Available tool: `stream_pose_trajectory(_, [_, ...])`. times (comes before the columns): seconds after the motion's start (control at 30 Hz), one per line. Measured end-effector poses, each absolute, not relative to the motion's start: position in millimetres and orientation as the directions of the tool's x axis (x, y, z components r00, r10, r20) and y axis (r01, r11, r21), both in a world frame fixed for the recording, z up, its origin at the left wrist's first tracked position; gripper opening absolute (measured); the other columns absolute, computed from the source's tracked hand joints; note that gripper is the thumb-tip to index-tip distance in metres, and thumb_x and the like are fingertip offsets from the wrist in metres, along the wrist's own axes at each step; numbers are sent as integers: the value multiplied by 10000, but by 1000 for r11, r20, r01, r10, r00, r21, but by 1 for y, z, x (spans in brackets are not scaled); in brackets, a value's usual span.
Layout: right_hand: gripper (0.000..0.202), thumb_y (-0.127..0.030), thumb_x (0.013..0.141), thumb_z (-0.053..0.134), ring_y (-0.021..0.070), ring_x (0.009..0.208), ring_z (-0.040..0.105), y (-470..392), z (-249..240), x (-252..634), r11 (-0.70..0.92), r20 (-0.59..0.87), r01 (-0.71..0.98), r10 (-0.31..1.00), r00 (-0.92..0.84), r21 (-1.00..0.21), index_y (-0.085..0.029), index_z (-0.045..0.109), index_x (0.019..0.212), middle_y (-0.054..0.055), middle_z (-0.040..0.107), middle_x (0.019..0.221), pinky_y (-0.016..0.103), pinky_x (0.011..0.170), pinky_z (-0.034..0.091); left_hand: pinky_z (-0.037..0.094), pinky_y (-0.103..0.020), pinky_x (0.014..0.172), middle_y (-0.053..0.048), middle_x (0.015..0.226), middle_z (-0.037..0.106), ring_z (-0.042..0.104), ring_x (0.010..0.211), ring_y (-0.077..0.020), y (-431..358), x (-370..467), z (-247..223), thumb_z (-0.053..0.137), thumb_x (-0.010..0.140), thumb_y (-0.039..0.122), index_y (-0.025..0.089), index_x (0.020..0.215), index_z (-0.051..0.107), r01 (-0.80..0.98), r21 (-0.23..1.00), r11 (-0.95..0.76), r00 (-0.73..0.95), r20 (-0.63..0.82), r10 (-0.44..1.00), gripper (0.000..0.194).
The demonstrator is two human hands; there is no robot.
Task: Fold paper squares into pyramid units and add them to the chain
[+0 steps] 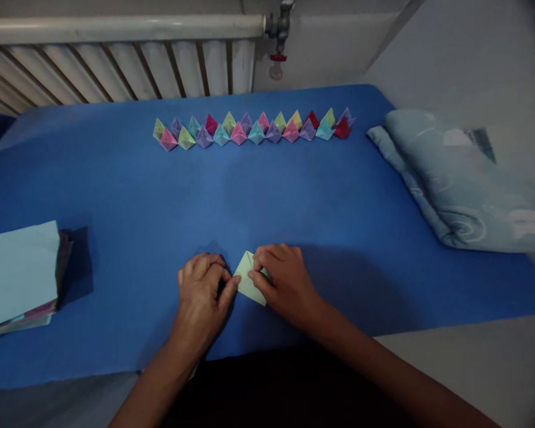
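A pale green sheet of origami paper (248, 286), folded into a small kite-like shape with crease lines, lies on the blue surface close to my body. At its left corner my left hand (205, 282) pinches the edge between thumb and forefinger. My right hand (285, 282) covers the right part of the paper, its thumb and fingertips closed on a folded flap near the middle. The paper's right corner is hidden under that hand.
Two rows of folded paper pieces (239, 134) in many colours stand at the back. A stack of coloured paper (20, 273) lies at the left. To the right is a folded light-blue blanket (455, 184). Behind the blue surface (169, 196) are a radiator (125, 30) and a red-handled valve (278, 57).
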State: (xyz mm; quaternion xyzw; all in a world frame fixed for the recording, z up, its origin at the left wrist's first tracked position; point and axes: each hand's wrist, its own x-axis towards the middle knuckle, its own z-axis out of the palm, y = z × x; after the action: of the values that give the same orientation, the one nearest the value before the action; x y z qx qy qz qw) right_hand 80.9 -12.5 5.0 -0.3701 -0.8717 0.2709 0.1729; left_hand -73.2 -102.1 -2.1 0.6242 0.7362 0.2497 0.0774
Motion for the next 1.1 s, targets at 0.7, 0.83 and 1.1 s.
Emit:
stream_pose_trajectory(0.7, [227, -231, 896, 537, 203, 923, 525, -13, 3, 82, 622, 81, 571, 711, -698, -535, -270, 691, 1057, 36, 655, 1057, 368, 797, 298, 370, -515, 939, -107, 1226, 651, 506, 1130, -318, -130, -69, -5, 396, 904, 49, 166, 1258, 583, 964, 136, -227, 176, 311, 934, 416])
stream_pose_trajectory(0.83, [249, -240, 903, 534, 212, 922, 528, -10, 3, 81, 628, 87, 595, 721, -687, -502, -267, 680, 1103, 48, 660, 1046, 376, 798, 299, 380, -529, 931, -122, 1231, 649, 530, 1107, -323, -136, -63, -1, 382, 887, 42, 148, 1247, 594, 966, 120, -229, 184, 303, 935, 431])
stream_pose_trajectory(1.1, [264, -172, 880, 525, 208, 973, 564, -2, -1, 85, 568, 192, 521, 772, -606, -637, -243, 668, 1089, 56, 664, 1045, 388, 861, 352, 440, -409, 773, -79, 987, 691, 584, 895, -248, -81, -77, 26, 483, 895, 172, 181, 815, 684, 944, 178, -280, 267, 95, 959, 217])
